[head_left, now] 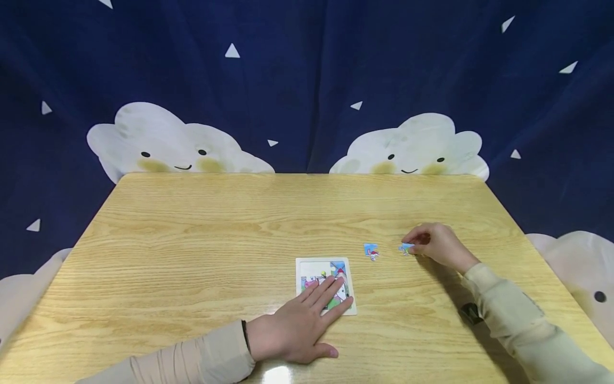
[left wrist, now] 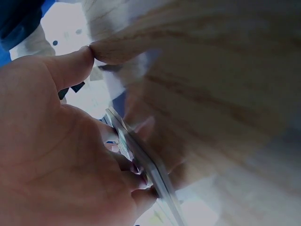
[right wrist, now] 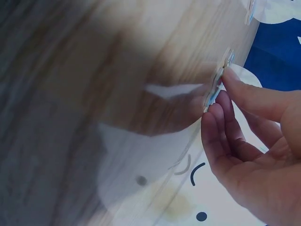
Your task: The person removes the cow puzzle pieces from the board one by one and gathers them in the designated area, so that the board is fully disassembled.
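Note:
A small square jigsaw puzzle (head_left: 314, 262) in a white-edged tray lies on the table, its picture partly filled in. My left hand (head_left: 299, 328) rests over it with straight, spread fingers, hiding its lower part. From the side, the left wrist view shows the thin puzzle tray (left wrist: 149, 162) under the fingertips. To the right, my right hand (head_left: 442, 247) pinches a blue puzzle piece (head_left: 406, 248) at the tabletop. The right wrist view has this piece (right wrist: 217, 87) edge-on between thumb and fingers. Another blue puzzle piece (head_left: 370, 250) lies between the tray and my right hand.
The wood-grain table (head_left: 192, 229) has a glossy, reflective top. Behind it hangs a dark blue curtain (head_left: 297, 80) with white triangles and smiling clouds. A small dark object (head_left: 471, 313) shows beside the right sleeve.

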The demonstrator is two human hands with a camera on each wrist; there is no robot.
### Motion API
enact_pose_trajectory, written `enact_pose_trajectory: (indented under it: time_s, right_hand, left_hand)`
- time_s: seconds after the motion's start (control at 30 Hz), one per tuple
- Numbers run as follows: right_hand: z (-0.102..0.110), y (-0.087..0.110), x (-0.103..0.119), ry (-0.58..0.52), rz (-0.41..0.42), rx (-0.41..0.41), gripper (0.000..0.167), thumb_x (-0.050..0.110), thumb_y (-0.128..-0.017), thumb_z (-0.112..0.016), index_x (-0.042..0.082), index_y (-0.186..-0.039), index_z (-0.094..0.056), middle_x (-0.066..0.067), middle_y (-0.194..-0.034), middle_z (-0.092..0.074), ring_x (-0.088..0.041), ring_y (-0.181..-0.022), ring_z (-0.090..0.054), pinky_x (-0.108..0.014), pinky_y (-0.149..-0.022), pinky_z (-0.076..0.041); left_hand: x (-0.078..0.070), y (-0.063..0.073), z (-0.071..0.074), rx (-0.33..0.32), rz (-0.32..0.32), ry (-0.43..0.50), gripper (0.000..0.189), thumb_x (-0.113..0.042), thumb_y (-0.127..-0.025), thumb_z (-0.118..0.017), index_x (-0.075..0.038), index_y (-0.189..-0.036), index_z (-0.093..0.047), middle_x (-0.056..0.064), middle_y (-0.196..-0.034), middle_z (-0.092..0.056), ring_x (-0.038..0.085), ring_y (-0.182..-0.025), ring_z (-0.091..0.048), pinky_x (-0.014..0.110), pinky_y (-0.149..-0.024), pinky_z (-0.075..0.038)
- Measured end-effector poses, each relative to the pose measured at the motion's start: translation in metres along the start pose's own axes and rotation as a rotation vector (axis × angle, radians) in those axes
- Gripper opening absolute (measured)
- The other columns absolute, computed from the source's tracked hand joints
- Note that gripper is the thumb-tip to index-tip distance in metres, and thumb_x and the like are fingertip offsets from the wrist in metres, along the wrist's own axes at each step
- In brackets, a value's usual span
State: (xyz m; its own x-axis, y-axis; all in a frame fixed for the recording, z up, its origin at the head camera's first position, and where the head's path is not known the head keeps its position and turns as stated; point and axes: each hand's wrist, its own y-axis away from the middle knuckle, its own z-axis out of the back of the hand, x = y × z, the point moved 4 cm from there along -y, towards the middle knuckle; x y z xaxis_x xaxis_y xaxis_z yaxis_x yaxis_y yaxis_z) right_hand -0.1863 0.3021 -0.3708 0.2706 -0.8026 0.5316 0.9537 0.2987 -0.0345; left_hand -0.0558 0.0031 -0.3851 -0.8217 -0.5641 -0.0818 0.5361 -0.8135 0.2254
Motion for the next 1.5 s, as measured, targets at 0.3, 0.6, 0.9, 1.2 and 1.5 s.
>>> enact_pose_trajectory:
  time_s: [0.3,0.6,0.9,1.2,1.5]
  right_hand:
    - [0.002,0.006,0.000,-0.018,0.030,-0.010,0.018,0.000,-0.078,-0.080,0.002,-0.095,-0.075,-0.006,-0.084,-0.071,-0.015,-0.073,-0.064,-0.023,-0.064,-0.051]
    - [-0.009,0.021,0.025,-0.065,0.098,-0.062,0.016,-0.003,-0.078,-0.079,0.002,-0.093,-0.074,-0.004,-0.084,-0.072,-0.008,-0.071,-0.064,-0.023,-0.066,-0.054]
    - [-0.048,0.021,0.071,-0.253,0.164,0.056,0.016,-0.004,-0.083,-0.074,0.000,-0.097,-0.073,-0.006,-0.090,-0.073,-0.014,-0.076,-0.068,-0.025,-0.069,-0.055]
    - [-0.072,0.002,0.106,-0.243,0.212,0.122,0.012,0.001,-0.086,-0.073,0.004,-0.097,-0.073,-0.002,-0.088,-0.071,-0.009,-0.075,-0.064,-0.026,-0.069,-0.054]
    - [-0.075,-0.008,0.115,-0.170,0.238,0.107,0.012,-0.003,-0.088,-0.068,0.005,-0.095,-0.072,-0.003,-0.087,-0.071,-0.008,-0.075,-0.063,-0.025,-0.069,-0.053]
  left_hand:
    - [0.000,-0.001,-0.002,-0.010,-0.006,0.018,0.084,-0.065,-0.096,-0.038,-0.018,-0.159,-0.009,0.017,-0.163,0.007,0.029,-0.149,0.005,0.040,-0.118,-0.014]
    - [0.001,0.001,0.001,-0.004,-0.006,0.020,0.085,-0.064,-0.096,-0.038,-0.017,-0.159,-0.007,0.018,-0.162,0.008,0.029,-0.149,0.004,0.042,-0.118,-0.015]
    - [0.001,0.001,0.002,-0.012,-0.024,0.036,0.085,-0.063,-0.097,-0.039,-0.015,-0.159,-0.008,0.018,-0.162,0.008,0.030,-0.149,0.004,0.043,-0.117,-0.016]
    - [0.001,0.001,0.001,-0.008,-0.012,0.026,0.083,-0.063,-0.097,-0.038,-0.016,-0.159,-0.009,0.018,-0.163,0.004,0.030,-0.149,0.002,0.042,-0.117,-0.016]
    - [0.000,0.000,0.000,-0.001,-0.005,0.004,0.084,-0.064,-0.096,-0.037,-0.017,-0.159,-0.009,0.017,-0.163,0.003,0.029,-0.149,0.002,0.042,-0.118,-0.015]
